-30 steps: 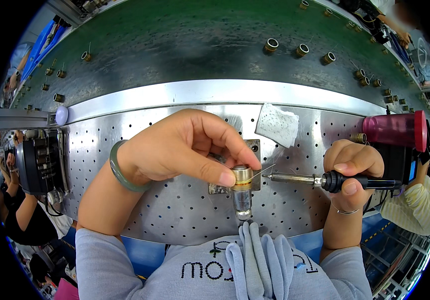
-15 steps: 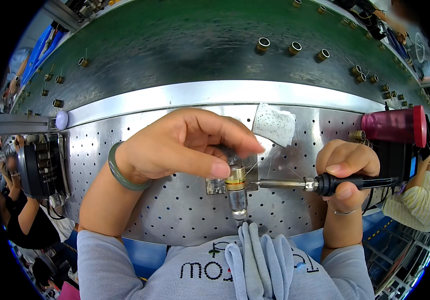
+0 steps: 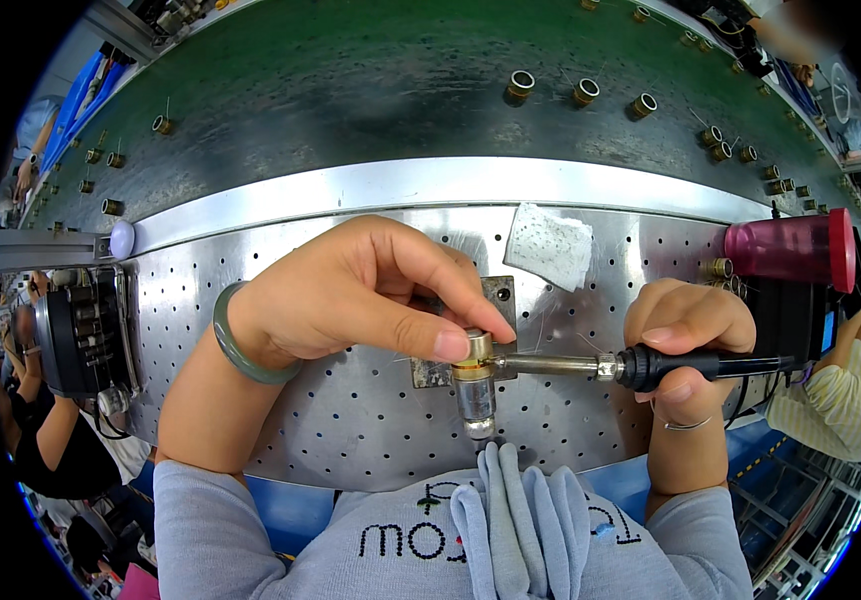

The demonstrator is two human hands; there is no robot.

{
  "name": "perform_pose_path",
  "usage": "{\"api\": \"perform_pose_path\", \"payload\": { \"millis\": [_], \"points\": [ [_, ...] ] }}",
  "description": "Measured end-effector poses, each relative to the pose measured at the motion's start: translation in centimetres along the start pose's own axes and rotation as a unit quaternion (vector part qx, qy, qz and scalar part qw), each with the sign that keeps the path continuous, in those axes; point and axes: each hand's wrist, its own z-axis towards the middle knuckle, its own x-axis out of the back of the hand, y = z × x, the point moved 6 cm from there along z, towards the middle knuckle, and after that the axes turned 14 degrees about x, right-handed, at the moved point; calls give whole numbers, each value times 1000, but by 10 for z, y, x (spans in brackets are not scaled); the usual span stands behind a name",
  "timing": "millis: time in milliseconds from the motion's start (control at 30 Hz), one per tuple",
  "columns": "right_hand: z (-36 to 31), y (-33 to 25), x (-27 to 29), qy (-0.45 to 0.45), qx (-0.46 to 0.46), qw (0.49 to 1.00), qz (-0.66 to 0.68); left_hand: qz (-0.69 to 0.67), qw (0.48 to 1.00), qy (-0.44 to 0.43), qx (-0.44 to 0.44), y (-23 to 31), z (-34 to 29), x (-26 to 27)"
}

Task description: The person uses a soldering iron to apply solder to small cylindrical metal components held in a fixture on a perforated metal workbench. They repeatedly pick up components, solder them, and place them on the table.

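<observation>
My left hand point(image 3: 345, 305) has its thumb and index finger closed around the top of a small brass-coloured metal sleeve point(image 3: 473, 369). The sleeve sits at the end of a silver cylindrical post point(image 3: 476, 403), over a dark metal block point(image 3: 499, 290). From the right, my right hand point(image 3: 692, 318) grips a soldering iron point(image 3: 655, 368) by its black handle. The iron lies level, and its tip meets the right side of the sleeve. A thin wire at the sleeve is too fine to follow here.
The perforated metal worktop point(image 3: 350, 420) carries a whitish speckled pad point(image 3: 548, 247) and, at right, a pink cup point(image 3: 785, 250) lying on its side. Beyond a metal rail, the green belt point(image 3: 350, 100) holds several brass sleeves point(image 3: 585, 93). A black device point(image 3: 68, 330) stands at left.
The soldering iron has moved left until its tip reaches the sleeve. My left index finger has come down, closing on the sleeve's top. The sleeves on the belt have shifted slightly left.
</observation>
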Motion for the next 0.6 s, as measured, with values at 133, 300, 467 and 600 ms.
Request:
{"api": "perform_pose_path", "payload": {
  "millis": [133,300,467,600],
  "points": [
    [1,1,-2,-8,-2,1000,0,0,1000,4,5,0,0,0],
    [1,2,-2,-18,1,1000,1,-1,1000,6,6,0,-1,0],
    [2,1,-3,-37,14,999,1,4,1000,8,7,1,-1,0],
    [3,0,-3,-68,21,997,6,6,1000,8,8,0,-1,0]
  ]
}}
